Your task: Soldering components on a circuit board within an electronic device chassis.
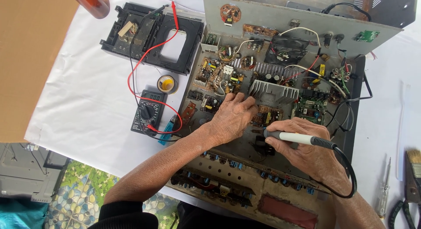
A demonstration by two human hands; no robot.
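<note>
Two hands work close together over the middle of an opened amplifier chassis [280, 137]. The right hand [307, 152] is clenched around a soldering iron [291, 137], gripped like a pen by its pale handle with the tip pointing left toward the small brown circuit board [265, 116] just beside the left hand's fingertips; that low grip seems meant to keep the tip steady. Its black cord [346, 167] loops back past the right wrist. The left hand [232, 117] lies flat, fingers pressed down near the finned heatsink [274, 92], holding nothing that I can see, apparently bracing the board.

Left of the left hand, on the white cloth [87, 101], sit a black multimeter [148, 112] with red and black leads [144, 62], a solder spool [167, 84] and a blue lighter [167, 129], all within easy reach. Farther beyond lies a black disc-drive tray [153, 36]. Right of the right hand rest a screwdriver [384, 189], pliers [401, 207] and a paintbrush [413, 172].
</note>
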